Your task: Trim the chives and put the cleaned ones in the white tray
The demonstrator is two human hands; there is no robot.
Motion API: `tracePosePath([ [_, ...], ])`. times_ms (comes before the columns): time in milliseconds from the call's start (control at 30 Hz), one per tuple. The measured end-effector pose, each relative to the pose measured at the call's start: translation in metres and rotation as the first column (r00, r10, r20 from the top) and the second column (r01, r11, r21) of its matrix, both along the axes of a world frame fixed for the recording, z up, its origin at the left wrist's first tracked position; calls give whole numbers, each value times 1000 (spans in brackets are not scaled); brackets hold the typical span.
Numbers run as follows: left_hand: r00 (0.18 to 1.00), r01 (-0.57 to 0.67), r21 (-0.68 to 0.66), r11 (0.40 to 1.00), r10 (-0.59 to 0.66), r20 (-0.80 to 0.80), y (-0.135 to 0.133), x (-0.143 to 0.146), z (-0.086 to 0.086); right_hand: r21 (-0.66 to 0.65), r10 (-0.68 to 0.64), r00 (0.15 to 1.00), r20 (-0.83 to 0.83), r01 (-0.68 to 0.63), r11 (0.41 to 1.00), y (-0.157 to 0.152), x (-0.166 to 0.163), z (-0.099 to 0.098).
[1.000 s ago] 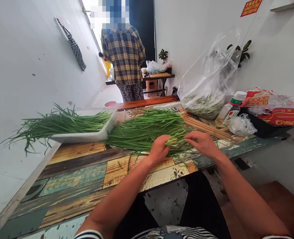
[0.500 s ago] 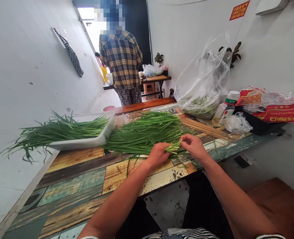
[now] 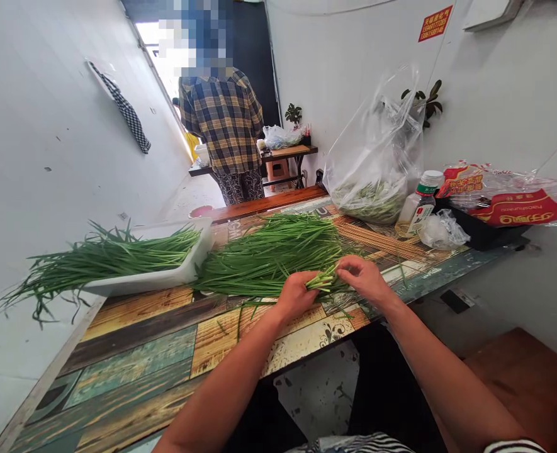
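Greens [image 3: 322, 281]: clasped in left grip [image 3: 298, 293] over counter [image 3: 141, 343], beside pile [image 3: 269, 253]. In right grip [image 3: 364, 277], at stem ends [image 3: 330, 275]: cannot tell if pinching any. Could scatter if held loosely, bruise if squeezed.

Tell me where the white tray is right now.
In the head view, the white tray sits on the left of the table, just left of the pile of green stalks by the left hand.
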State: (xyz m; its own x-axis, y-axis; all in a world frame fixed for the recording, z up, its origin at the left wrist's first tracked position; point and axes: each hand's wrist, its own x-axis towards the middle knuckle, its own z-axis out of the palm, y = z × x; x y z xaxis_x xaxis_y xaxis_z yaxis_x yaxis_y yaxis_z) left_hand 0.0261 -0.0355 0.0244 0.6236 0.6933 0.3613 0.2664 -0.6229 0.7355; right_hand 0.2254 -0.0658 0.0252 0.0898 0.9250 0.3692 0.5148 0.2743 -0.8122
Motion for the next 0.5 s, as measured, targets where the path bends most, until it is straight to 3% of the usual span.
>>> tracePosePath([
  [133,999,-13,24,1000,14,-45,1,0,-1,82,-163,969,184,150,985,2,13,-4],
  [233,998,-14,50,999,17,-58,1,-1,-3,202,-191,913,360,124,972,-3,16,2],
  [300,998,-9,55,998,12,-63,1,0,-3,245,-134,879,458,20,969,-8,13,10],
  [400,996,-3,53,999,8,-93,0,-1,-1,211,-6,835,550,-132,968,-13,8,19],
  [500,994,-39,80,996,47,-97,1,-2,0,114,120,879,461,-193,975,-13,8,20],
])
